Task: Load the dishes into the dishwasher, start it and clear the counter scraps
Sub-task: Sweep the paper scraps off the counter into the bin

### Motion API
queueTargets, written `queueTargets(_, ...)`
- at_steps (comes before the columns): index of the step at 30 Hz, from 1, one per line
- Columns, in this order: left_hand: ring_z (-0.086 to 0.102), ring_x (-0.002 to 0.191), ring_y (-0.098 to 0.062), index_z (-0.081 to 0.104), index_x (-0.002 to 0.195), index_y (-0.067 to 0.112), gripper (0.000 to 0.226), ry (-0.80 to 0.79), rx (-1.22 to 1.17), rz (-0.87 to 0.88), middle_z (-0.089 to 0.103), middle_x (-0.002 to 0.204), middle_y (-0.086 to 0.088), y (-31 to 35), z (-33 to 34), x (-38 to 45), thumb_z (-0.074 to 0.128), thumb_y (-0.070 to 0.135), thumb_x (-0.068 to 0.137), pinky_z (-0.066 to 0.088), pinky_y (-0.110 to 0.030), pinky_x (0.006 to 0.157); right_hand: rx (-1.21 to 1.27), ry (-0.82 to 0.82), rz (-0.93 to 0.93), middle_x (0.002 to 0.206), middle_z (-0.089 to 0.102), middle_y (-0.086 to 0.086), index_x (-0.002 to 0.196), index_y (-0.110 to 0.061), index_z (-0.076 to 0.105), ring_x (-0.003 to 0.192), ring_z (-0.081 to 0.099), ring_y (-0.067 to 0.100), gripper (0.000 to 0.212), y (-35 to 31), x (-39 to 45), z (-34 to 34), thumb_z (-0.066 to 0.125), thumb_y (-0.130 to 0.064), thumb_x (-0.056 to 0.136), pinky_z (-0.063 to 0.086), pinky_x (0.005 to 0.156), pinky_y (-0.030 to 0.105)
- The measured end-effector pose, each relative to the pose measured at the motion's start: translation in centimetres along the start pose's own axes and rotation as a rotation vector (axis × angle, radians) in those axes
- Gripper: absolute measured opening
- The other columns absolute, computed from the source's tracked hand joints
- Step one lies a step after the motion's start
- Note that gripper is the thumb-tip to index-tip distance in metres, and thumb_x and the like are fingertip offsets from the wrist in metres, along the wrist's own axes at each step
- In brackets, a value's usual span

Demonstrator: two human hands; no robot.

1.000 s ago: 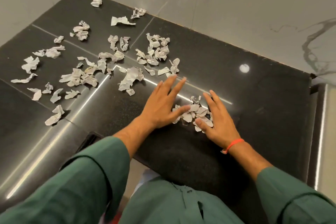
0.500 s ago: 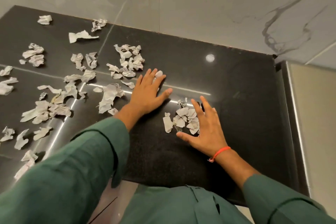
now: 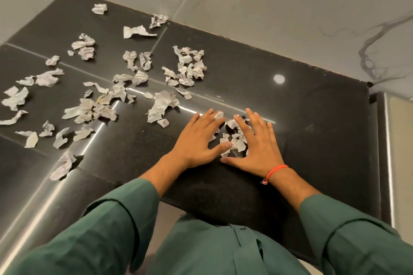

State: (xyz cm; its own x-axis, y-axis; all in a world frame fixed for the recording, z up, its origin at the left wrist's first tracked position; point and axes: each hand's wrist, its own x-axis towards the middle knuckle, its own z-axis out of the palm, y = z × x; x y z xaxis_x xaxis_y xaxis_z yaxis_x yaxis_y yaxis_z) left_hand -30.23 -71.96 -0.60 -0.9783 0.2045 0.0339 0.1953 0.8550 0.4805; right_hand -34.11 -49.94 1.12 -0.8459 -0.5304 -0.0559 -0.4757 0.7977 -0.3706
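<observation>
A small heap of torn paper scraps (image 3: 234,140) lies on the black stone counter (image 3: 312,131), enclosed between my two hands. My left hand (image 3: 199,140) lies flat on the heap's left side, fingers straight, thumb reaching toward the other hand. My right hand (image 3: 257,147) lies flat on the right side with fingers spread and partly covers the scraps. One scrap (image 3: 218,115) shows between my left fingers. Neither hand grips anything.
Many more crumpled paper scraps (image 3: 163,102) are strewn over the left and middle of the counter, up to the marble wall (image 3: 268,6). A metal-edged panel (image 3: 390,163) borders the counter on the right. The counter's front edge is just below my wrists.
My left hand has slid back right from the scattered scraps to the heap, bringing a scrap. Both hands now close in on the heap. The camera has shifted.
</observation>
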Motion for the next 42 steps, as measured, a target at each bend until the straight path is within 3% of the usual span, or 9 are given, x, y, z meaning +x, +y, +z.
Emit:
queueTargets(5, 0.006, 0.157, -0.016, 0.022, 0.161, 0.023, 0.092, 0.000, 0.093, -0.007, 0.024, 0.167, 0.000, 0.5, 0.1, -1.4, 0.036, 0.081, 0.091, 0.007, -0.044, 0.128, -0.107, -0.002, -0.102, 0.167, 0.015, -0.003, 0.158, -0.038, 0.020, 0.155, 0.009, 0.020, 0.091, 0.3, 0.1, 1.2, 0.039, -0.082, 0.081, 0.007, 0.125, 0.051)
queueTargets(9, 0.007, 0.157, -0.015, 0.017, 0.162, 0.025, 0.096, 0.006, 0.142, -0.039, 0.021, 0.168, 0.000, 0.8, 0.5, -1.5, 0.039, 0.083, 0.089, 0.007, -0.043, 0.128, -0.086, 0.106, -0.176, 0.153, 0.040, 0.003, 0.149, -0.026, 0.044, 0.144, 0.033, 0.025, 0.064, 0.5, 0.7, 1.7, 0.041, -0.062, 0.096, 0.024, 0.121, 0.049)
queueTargets(14, 0.006, 0.157, -0.014, 0.016, 0.162, 0.026, 0.099, 0.007, 0.166, -0.066, 0.017, 0.169, -0.001, 1.2, 0.5, -1.3, 0.040, 0.085, 0.087, 0.007, -0.042, 0.128, -0.001, 0.233, -0.231, 0.124, 0.058, 0.006, 0.122, -0.014, 0.064, 0.108, 0.052, 0.027, 0.030, 0.2, 2.4, 2.5, 0.053, -0.031, 0.099, 0.047, 0.092, 0.043)
queueTargets(18, 0.009, 0.157, -0.015, 0.016, 0.162, 0.023, 0.097, 0.025, 0.175, -0.105, 0.018, 0.169, -0.001, 1.6, 0.6, -1.0, 0.042, 0.081, 0.089, 0.007, -0.041, 0.128, 0.029, 0.274, -0.272, 0.088, 0.060, 0.006, 0.094, -0.011, 0.064, 0.074, 0.055, 0.026, 0.009, -0.3, 4.0, 2.5, 0.060, -0.019, 0.097, 0.048, 0.066, 0.038)
queueTargets(21, 0.017, 0.155, -0.017, 0.018, 0.162, 0.019, 0.093, 0.056, 0.178, -0.140, 0.022, 0.167, -0.003, 2.0, 1.0, -0.9, 0.043, 0.076, 0.093, 0.013, -0.042, 0.127, -0.061, 0.253, -0.204, 0.072, 0.062, 0.004, 0.081, -0.015, 0.062, 0.058, 0.061, 0.028, 0.030, -0.9, 5.3, 1.8, 0.048, -0.034, 0.099, 0.035, 0.049, 0.030)
queueTargets(25, 0.025, 0.152, -0.021, 0.022, 0.160, 0.016, 0.090, 0.096, 0.164, -0.201, 0.023, 0.166, -0.006, 2.3, 1.4, -0.8, 0.046, 0.072, 0.094, 0.019, -0.043, 0.126, -0.095, 0.059, -0.061, 0.071, 0.068, 0.008, 0.079, -0.018, 0.062, 0.068, 0.064, 0.035, 0.056, -1.1, 7.2, 0.4, 0.025, -0.052, 0.103, 0.035, 0.057, 0.033)
queueTargets(29, 0.025, 0.151, -0.025, 0.015, 0.162, 0.023, 0.093, 0.094, 0.138, -0.208, 0.016, 0.167, -0.008, 2.4, 1.2, -0.9, 0.045, 0.075, 0.092, 0.021, -0.044, 0.125, 0.376, 0.041, 0.160, 0.049, 0.040, -0.003, 0.052, -0.018, 0.036, 0.052, 0.038, 0.017, 0.057, -0.7, 7.7, -1.6, 0.045, -0.037, 0.105, 0.027, 0.055, 0.035)
queueTargets(34, 0.022, 0.150, -0.026, 0.010, 0.162, 0.032, 0.101, 0.075, 0.107, -0.132, 0.008, 0.168, -0.007, 2.1, 1.0, 0.0, 0.052, 0.080, 0.084, 0.017, -0.048, 0.126, 1.108, 0.105, 0.564, 0.052, 0.025, -0.003, 0.053, -0.024, 0.031, 0.046, 0.021, 0.014, 0.051, 0.7, 6.8, -3.1, 0.053, -0.021, 0.098, 0.017, 0.050, 0.028)
queueTargets(42, 0.001, 0.158, -0.023, 0.001, 0.163, 0.033, 0.117, -0.025, 0.127, 0.027, 0.000, 0.171, -0.005, 2.8, 1.9, 4.2, 0.047, 0.093, 0.074, 0.007, -0.059, 0.125, 1.429, 0.181, 0.774, 0.046, 0.037, -0.006, 0.063, -0.020, 0.044, 0.035, 0.023, 0.009, 0.037, 1.6, 4.7, -5.1, 0.052, -0.017, 0.099, 0.011, 0.045, 0.026)
